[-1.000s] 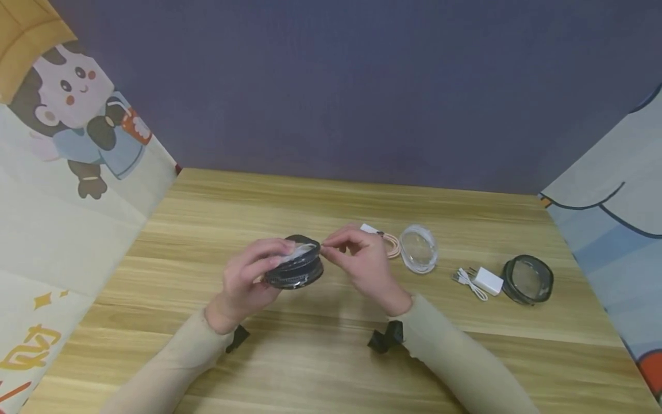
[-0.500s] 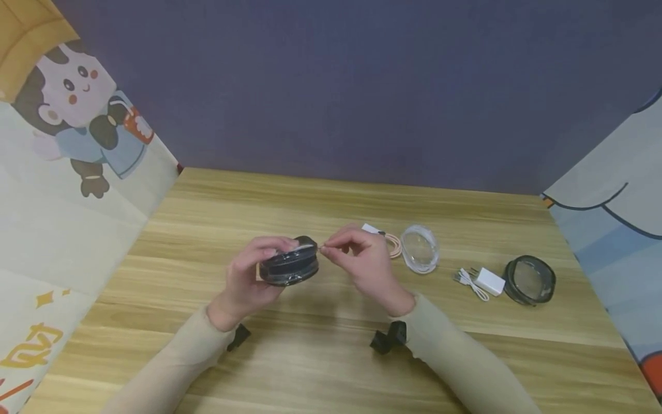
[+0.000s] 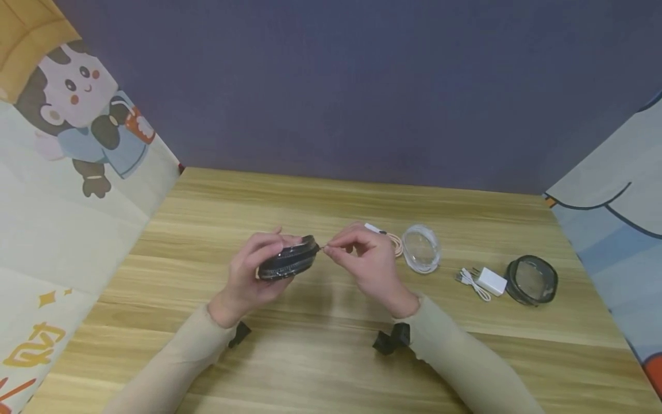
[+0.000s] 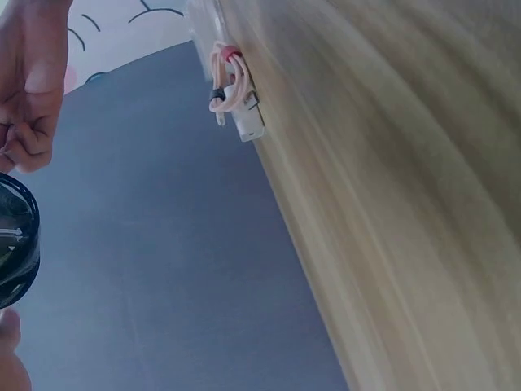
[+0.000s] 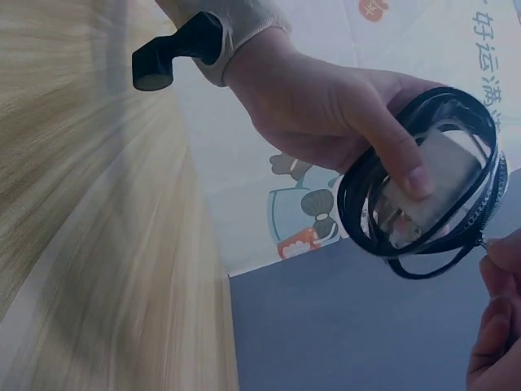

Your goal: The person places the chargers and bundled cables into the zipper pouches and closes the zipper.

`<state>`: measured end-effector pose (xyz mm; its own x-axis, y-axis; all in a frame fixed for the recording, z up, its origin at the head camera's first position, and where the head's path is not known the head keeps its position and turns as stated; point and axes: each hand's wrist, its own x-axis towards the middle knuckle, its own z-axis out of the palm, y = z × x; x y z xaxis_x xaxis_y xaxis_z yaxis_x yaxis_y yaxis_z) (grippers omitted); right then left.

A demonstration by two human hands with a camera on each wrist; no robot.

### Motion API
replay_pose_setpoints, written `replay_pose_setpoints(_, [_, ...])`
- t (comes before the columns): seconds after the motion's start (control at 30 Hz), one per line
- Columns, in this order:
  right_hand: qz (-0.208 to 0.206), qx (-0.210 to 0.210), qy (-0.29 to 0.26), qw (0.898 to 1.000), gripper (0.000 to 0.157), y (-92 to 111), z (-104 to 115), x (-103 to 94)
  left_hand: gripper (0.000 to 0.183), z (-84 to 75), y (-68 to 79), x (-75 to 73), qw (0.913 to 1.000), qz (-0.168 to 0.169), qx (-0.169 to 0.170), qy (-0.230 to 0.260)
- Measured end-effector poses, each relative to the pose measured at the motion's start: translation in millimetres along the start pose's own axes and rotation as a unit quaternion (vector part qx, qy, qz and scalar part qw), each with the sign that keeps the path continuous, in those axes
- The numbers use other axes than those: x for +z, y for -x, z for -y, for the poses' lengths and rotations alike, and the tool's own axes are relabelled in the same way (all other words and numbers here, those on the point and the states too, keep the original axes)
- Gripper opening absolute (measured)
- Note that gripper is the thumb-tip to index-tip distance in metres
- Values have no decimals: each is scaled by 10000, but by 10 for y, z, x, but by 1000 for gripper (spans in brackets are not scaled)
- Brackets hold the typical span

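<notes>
A small round clear zip pouch with black trim (image 3: 287, 263) is held above the table by my left hand (image 3: 247, 275), thumb on one face and fingers on the other. Through its clear side, the right wrist view shows a white charger block (image 5: 444, 175) inside. My right hand (image 3: 368, 265) pinches the zipper pull (image 3: 322, 247) at the pouch's right end, thumb against forefinger. Only part of the pouch (image 4: 18, 240) appears at the edge of the left wrist view, below the right hand (image 4: 37, 98).
On the table (image 3: 331, 368), to the right, lie a coiled peach cable (image 3: 396, 244) with a white plug, a round clear pouch with white trim (image 3: 421, 249), a white cable (image 3: 476, 286), a white charger (image 3: 492, 281) and another black-trimmed pouch (image 3: 531, 280). A dark panel (image 3: 341, 92) stands behind.
The pouch has tilted in my left hand, so its zippered edge faces up more and the white contents no longer show from above. My right hand stays pinched at its right end.
</notes>
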<state>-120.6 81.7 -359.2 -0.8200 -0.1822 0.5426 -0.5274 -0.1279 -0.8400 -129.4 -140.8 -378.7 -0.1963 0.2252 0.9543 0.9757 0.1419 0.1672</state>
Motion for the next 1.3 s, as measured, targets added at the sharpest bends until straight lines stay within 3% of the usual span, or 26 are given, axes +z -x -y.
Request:
replay_pose_setpoints(0.33, [-134, 52, 53, 9999, 12, 11, 35, -24, 32, 16, 12, -3, 9992, 24, 47, -384])
replay_pose_setpoints(0.53, [-168, 70, 119, 9998, 10, 27, 51, -28, 31, 52, 32, -1, 9995, 24, 49, -300])
replay_pose_setpoints(0.7, [-187, 12, 80, 9998, 11, 28, 76, -14, 33, 40, 52, -14, 9994, 218, -217, -173])
replay_pose_setpoints(0.87, [-171, -139, -55, 9997, 11, 32, 97, 14, 31, -13, 59, -42, 9955, 508, -730, -331])
replay_pose_setpoints(0.93, [-152, -221, -92, 9996, 11, 38, 102, 25, 30, -26, 56, -49, 9940, 629, -748, -489])
replay_pose_setpoints(1.17, [-87, -440, -4, 9990, 14, 48, 95, 38, 19, -18, 16, -30, 9875, 932, 185, -1255])
replay_pose_setpoints(1.3, [7, -514, 16, 9987, 15, 43, 101, 50, 17, -10, 13, -29, 9831, 1006, 460, -1457])
